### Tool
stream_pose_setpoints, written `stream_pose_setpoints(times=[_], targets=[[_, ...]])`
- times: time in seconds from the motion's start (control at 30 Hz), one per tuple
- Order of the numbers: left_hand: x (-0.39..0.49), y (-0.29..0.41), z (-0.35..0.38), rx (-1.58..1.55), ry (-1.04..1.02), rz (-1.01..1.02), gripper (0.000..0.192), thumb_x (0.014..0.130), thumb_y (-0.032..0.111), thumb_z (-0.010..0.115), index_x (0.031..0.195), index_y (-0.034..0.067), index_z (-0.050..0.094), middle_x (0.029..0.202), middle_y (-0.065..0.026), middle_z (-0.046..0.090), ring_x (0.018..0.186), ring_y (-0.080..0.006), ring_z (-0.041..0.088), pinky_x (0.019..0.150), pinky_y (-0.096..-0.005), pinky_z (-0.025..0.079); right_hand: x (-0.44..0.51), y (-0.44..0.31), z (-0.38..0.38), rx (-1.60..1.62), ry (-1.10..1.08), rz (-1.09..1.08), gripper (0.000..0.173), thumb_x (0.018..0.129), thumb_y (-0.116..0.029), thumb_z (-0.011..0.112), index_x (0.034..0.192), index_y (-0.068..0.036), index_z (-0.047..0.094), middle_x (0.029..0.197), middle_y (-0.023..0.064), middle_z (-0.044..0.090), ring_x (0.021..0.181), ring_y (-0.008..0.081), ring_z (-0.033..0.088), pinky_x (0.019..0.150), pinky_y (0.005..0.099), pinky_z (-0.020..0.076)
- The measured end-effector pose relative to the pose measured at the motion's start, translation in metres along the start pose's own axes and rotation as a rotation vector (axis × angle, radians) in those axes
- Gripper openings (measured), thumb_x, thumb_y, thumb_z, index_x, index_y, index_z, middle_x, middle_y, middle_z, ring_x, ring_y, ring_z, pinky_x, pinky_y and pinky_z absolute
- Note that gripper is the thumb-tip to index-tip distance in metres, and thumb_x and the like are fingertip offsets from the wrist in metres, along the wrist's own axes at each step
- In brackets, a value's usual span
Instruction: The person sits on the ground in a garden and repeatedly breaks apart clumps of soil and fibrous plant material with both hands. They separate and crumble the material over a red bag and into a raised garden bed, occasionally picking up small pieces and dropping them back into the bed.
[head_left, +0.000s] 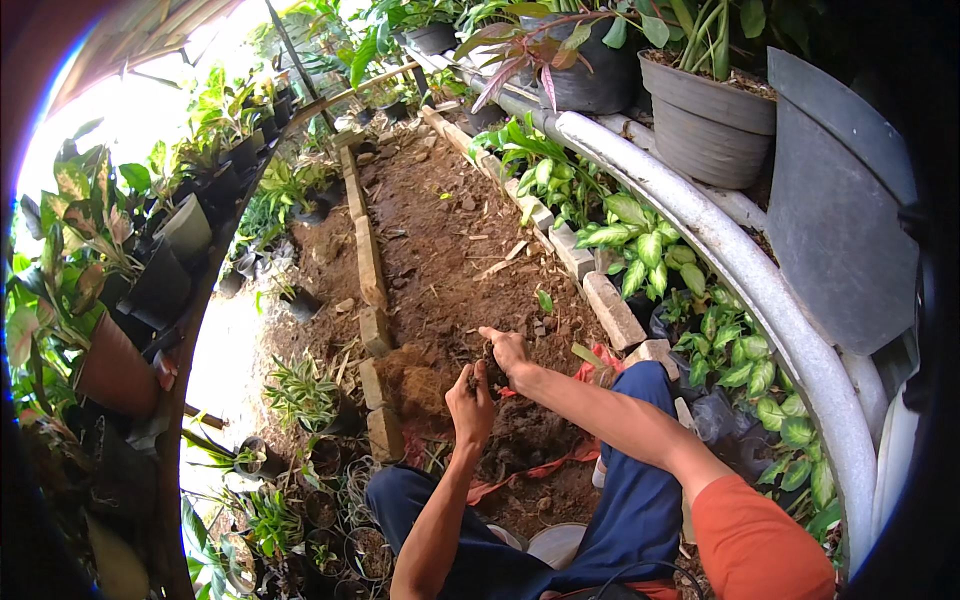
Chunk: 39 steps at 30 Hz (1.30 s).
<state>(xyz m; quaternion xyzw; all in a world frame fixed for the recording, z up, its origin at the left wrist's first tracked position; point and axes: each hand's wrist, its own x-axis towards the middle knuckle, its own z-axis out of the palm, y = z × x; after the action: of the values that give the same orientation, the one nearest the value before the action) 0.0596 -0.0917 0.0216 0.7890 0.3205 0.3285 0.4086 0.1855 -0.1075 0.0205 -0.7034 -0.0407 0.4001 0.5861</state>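
Note:
My left hand (471, 405) is raised over the soil bed, its fingers curled around a small dark clump of soil (472, 382). Just right of it and slightly farther away is my right hand (508, 351), index finger stretched out to the left. Dark matter shows beneath the right palm, but whether that hand grips it is hidden. Below both hands lies a heap of dark, crumbly soil (529, 435) on a torn red plastic sheet (555, 466). A mound of brown fibrous material (420, 379) rests left of my hands, against the bricks.
Bricks edge the brown soil bed (442, 225) on the left (369, 262) and right (611, 307). A pale curved pipe (720, 232) and large grey pots (705, 120) stand at right. Leafy potted plants (304, 394) line the left. A whitish round object (559, 544) lies between my legs.

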Motion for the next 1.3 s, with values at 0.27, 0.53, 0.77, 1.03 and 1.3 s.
stream_pose_setpoints(times=[0.27, 0.53, 0.77, 1.03, 1.3], targets=[[-0.005, -0.015, 0.008, 0.188, 0.108, 0.126, 0.046, 0.099, 0.035, 0.049, 0.092, -0.01, 0.059, 0.058, -0.0196, 0.051, 0.05, -0.0273, 0.047, 0.051, -0.0418, 0.037, 0.012, 0.007, 0.003, -0.091, 0.094, -0.231, 0.054, 0.084, -0.042, 0.064, 0.045, -0.01, 0.043, 0.043, -0.0021, 0.039, 0.041, 0.0126, 0.034, 0.045, 0.0353, 0.0305], [-0.013, -0.024, 0.01, 0.115, 0.069, -0.048, 0.048, 0.099, 0.036, 0.049, 0.09, -0.01, 0.06, 0.065, -0.0245, 0.055, 0.054, -0.0347, 0.052, 0.053, -0.0443, 0.039, 0.03, 0.022, 0.009, -0.153, 0.101, -0.277, 0.054, 0.085, -0.039, 0.062, 0.044, -0.009, 0.044, 0.041, -0.0019, 0.039, 0.039, 0.0119, 0.034, 0.041, 0.0344, 0.0258], [-0.018, -0.024, 0.005, 0.142, 0.069, -0.088, 0.057, 0.098, 0.041, 0.049, 0.109, -0.013, 0.06, 0.064, -0.026, 0.058, 0.052, -0.0288, 0.056, 0.053, -0.0422, 0.043, 0.033, 0.026, 0.014, -0.148, 0.11, -0.271, 0.057, 0.086, -0.039, 0.061, 0.043, -0.008, 0.039, 0.04, -0.0029, 0.035, 0.039, 0.0104, 0.031, 0.041, 0.0341, 0.0242], [-0.023, -0.018, 0.001, 0.17, 0.058, -0.113, 0.061, 0.097, 0.045, 0.049, 0.109, -0.013, 0.061, 0.059, -0.0241, 0.056, 0.05, -0.0271, 0.055, 0.052, -0.0416, 0.043, 0.031, 0.026, 0.014, -0.164, 0.105, -0.309, 0.058, 0.086, -0.043, 0.06, 0.046, -0.007, 0.037, 0.042, -0.0011, 0.032, 0.041, 0.0118, 0.032, 0.042, 0.036, 0.0256], [-0.029, -0.022, 0.0, 0.156, 0.092, -0.078, 0.062, 0.096, 0.047, 0.051, 0.108, -0.014, 0.061, 0.059, -0.023, 0.057, 0.05, -0.0261, 0.055, 0.052, -0.0408, 0.044, 0.03, 0.024, 0.012, -0.197, 0.123, -0.31, 0.059, 0.086, -0.041, 0.06, 0.046, -0.006, 0.037, 0.042, -0.0006, 0.031, 0.04, 0.0121, 0.031, 0.041, 0.0363, 0.0248]])
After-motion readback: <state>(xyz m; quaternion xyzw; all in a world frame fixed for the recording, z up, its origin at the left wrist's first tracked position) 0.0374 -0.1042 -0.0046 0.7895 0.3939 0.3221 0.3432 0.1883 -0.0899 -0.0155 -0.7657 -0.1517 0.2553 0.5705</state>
